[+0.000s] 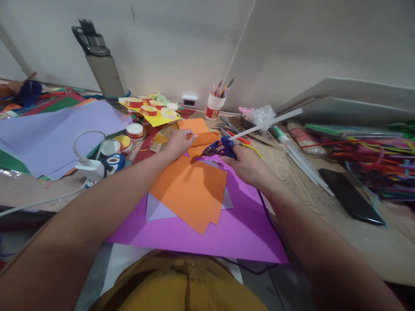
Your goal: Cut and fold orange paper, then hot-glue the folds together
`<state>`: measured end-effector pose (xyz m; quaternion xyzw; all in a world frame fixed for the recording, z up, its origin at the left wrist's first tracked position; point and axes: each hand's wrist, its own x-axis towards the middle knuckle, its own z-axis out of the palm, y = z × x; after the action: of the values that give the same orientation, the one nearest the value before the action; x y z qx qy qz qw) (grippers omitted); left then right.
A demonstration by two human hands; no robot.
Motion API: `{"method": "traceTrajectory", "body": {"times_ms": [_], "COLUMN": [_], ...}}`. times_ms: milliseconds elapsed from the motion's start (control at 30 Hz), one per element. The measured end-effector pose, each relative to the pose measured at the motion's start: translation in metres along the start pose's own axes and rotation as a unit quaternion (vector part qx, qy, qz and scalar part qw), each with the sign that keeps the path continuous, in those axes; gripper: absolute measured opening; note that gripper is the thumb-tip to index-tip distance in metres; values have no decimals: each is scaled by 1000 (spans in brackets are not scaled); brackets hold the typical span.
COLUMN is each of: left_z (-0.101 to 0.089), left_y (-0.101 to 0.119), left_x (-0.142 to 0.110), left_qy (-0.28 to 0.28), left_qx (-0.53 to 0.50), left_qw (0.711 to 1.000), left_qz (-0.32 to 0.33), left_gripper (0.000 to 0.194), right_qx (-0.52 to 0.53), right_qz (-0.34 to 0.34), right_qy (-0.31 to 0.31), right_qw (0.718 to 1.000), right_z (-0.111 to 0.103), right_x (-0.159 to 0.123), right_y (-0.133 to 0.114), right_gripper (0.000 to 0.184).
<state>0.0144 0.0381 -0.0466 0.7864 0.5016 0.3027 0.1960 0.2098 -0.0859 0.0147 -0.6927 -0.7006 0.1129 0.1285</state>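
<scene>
In the head view, my right hand [248, 162] is wrapped round a blue hot glue gun [228, 148], a long white glue stick [269, 124] jutting from its back. Its nozzle points left, low over an orange paper strip. My left hand [180, 144] is closed, fingertips pinching the edge of a folded orange paper piece [205, 138]. Beneath both hands lie orange sheets [191, 185], a pale lilac sheet [158, 207] and a large purple sheet [201, 235]. The exact contact between nozzle and paper is blurred.
Lilac paper [61, 129], a white plug adapter [90, 167] and a bottle [103, 71] stand left. Paper rings sit on a yellow sheet [155, 119] behind. A cup of pencils [215, 106] is at the wall. Right lie a phone [350, 196], glue sticks [304, 164] and pipe cleaners [379, 164].
</scene>
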Motion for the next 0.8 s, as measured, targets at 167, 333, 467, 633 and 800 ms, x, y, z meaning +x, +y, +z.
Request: {"method": "traceTrajectory", "body": {"times_ms": [167, 333, 467, 633, 800], "left_z": [0, -1, -1, -1, -3], "left_y": [0, 2, 1, 2, 4], "left_x": [0, 0, 0, 0, -1], "left_qy": [-5, -7, -6, -5, -10], "left_qx": [4, 8, 1, 3, 10], "left_qw": [1000, 1000, 1000, 1000, 1000], "left_qz": [4, 6, 2, -2, 1], "left_gripper": [27, 26, 27, 26, 27], "right_qx": [-3, 1, -10, -13, 8], "right_qz": [-1, -7, 9, 21, 7], "right_qy": [-2, -13, -7, 4, 10], "right_qw": [1000, 1000, 1000, 1000, 1000], "right_z": [2, 5, 4, 4, 9], "right_x": [0, 2, 4, 8, 15], "right_y": [-3, -13, -10, -5, -10], "right_gripper": [22, 24, 25, 29, 29]}}
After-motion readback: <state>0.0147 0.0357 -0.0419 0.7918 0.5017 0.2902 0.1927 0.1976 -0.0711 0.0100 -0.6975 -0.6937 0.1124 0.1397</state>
